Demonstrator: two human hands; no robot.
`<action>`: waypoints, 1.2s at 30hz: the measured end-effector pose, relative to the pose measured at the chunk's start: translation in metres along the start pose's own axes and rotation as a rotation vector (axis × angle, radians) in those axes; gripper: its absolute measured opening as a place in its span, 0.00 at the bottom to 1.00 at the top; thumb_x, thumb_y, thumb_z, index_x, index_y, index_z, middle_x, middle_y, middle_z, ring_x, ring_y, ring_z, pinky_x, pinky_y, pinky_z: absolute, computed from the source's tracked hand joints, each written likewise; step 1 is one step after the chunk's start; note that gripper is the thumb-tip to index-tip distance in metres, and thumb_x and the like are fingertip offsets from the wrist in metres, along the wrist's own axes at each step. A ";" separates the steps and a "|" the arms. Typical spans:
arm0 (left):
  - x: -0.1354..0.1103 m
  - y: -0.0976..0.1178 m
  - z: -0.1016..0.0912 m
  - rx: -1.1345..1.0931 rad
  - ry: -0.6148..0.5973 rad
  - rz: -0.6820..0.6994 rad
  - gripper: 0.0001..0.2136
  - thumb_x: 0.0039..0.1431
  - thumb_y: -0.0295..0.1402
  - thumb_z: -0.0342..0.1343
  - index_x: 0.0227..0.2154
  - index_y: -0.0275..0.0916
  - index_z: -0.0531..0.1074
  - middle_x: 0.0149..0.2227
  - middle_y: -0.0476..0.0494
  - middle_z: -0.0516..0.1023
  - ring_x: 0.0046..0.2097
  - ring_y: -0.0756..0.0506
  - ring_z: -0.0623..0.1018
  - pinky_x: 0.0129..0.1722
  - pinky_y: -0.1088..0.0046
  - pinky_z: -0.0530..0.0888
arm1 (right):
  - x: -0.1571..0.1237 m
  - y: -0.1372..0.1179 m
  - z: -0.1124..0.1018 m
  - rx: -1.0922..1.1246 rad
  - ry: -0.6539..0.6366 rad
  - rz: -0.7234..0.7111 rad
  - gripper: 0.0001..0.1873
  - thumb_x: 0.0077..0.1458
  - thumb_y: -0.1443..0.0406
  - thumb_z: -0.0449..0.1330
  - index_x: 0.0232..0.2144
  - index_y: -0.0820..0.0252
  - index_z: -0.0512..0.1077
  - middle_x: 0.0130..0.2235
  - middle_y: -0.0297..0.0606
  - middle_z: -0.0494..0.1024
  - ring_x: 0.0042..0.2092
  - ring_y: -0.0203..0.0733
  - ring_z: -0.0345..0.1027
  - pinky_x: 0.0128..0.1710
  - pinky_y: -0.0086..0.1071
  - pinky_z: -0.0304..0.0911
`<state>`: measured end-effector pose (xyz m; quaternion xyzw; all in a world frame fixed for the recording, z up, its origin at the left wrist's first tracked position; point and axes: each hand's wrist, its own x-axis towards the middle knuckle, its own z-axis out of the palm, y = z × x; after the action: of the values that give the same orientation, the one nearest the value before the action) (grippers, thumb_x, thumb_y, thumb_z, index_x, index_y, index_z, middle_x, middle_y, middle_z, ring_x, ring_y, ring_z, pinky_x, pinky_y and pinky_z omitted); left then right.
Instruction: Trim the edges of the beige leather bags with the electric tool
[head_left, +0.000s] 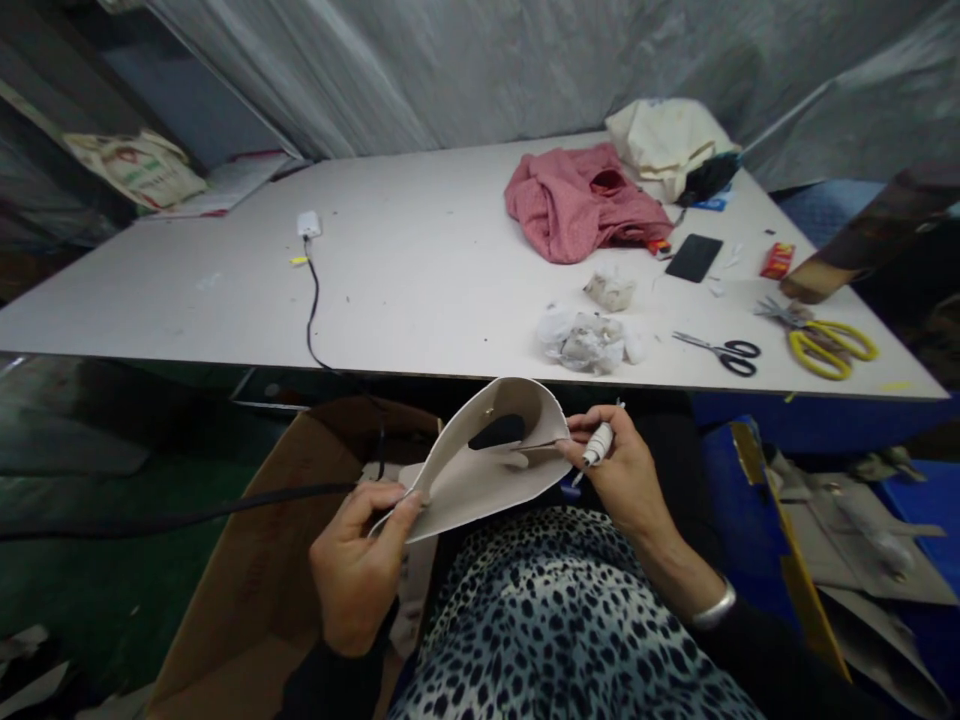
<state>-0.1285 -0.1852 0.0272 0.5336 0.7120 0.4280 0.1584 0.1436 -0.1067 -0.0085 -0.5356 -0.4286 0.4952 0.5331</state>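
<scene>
A beige curved leather piece [487,470], bent into an open loop, hangs over my lap below the table's front edge. My left hand [360,570] pinches its lower left corner with thumb and fingers closed. My right hand [622,470] grips the right end of the piece and also holds a small white pen-like tool [598,445] between the fingers. A spotted black-and-white garment covers my lap beneath.
The white table [420,280] bears a pink cloth [577,205], crumpled rags [589,340], black-handled scissors [720,350], yellow-handled scissors [825,345], a black phone [694,257] and a charger with cable [309,260]. A cardboard box [255,590] stands at my left.
</scene>
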 end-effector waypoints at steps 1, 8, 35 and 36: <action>0.001 -0.001 -0.003 0.001 -0.012 -0.011 0.06 0.59 0.36 0.64 0.31 0.40 0.77 0.35 0.48 0.80 0.39 0.45 0.78 0.43 0.70 0.73 | -0.001 -0.002 0.002 0.012 -0.008 -0.006 0.21 0.48 0.59 0.73 0.39 0.54 0.67 0.43 0.38 0.81 0.41 0.44 0.77 0.42 0.38 0.73; 0.041 -0.002 -0.007 -0.232 -0.070 0.131 0.08 0.63 0.37 0.61 0.41 0.41 0.77 0.59 0.41 0.74 0.61 0.38 0.74 0.61 0.61 0.71 | -0.004 -0.020 0.004 0.042 -0.201 -0.047 0.15 0.54 0.63 0.70 0.37 0.54 0.67 0.41 0.36 0.82 0.39 0.40 0.75 0.39 0.33 0.71; 0.191 0.105 0.070 -0.135 -1.620 0.027 0.21 0.31 0.30 0.78 0.35 0.44 0.86 0.36 0.46 0.87 0.40 0.38 0.84 0.40 0.67 0.79 | 0.014 -0.027 0.013 -0.366 -0.214 -0.475 0.06 0.61 0.63 0.66 0.35 0.54 0.70 0.41 0.36 0.84 0.39 0.42 0.78 0.39 0.33 0.72; 0.189 0.105 0.073 -0.121 -1.606 0.043 0.22 0.30 0.30 0.78 0.35 0.45 0.86 0.34 0.47 0.87 0.39 0.39 0.84 0.38 0.69 0.78 | 0.015 -0.027 0.015 -0.367 -0.223 -0.482 0.06 0.61 0.63 0.66 0.35 0.54 0.70 0.41 0.36 0.84 0.39 0.42 0.78 0.38 0.33 0.71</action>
<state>-0.0853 0.0233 0.1105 0.6825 0.3458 -0.0457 0.6423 0.1329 -0.0878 0.0177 -0.4482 -0.6811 0.3246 0.4794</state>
